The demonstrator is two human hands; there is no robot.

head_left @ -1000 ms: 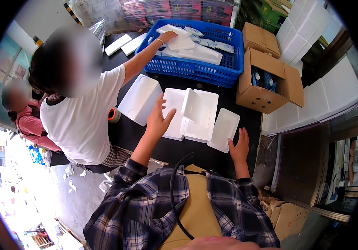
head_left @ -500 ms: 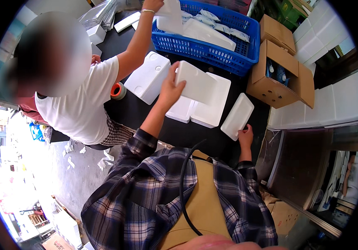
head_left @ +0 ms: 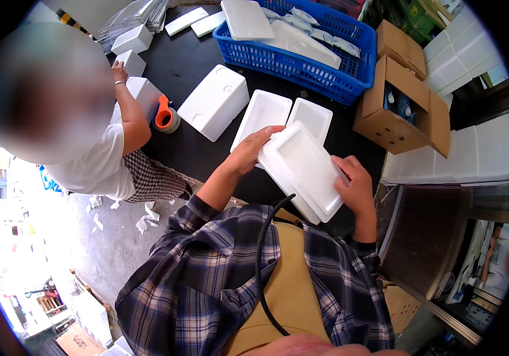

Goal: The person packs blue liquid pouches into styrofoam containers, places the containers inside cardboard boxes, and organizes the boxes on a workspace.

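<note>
Both hands close on a white foam lid (head_left: 303, 172) held above the dark surface (head_left: 189, 65): left hand (head_left: 253, 148) grips its far-left end, right hand (head_left: 352, 184) its right edge; long axis runs far-left to near-right.

Head view: looks steeply down from above the black desk (head_left: 201, 59), close over it
Facing: toward the blue basket (head_left: 325, 74) at the desk's far edge

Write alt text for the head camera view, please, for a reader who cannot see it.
A person's left hand and right hand hold stacked white foam trays above a black table. Two open foam boxes, a blue basket and an open cardboard box lie beyond; a co-worker stands at left.
</note>
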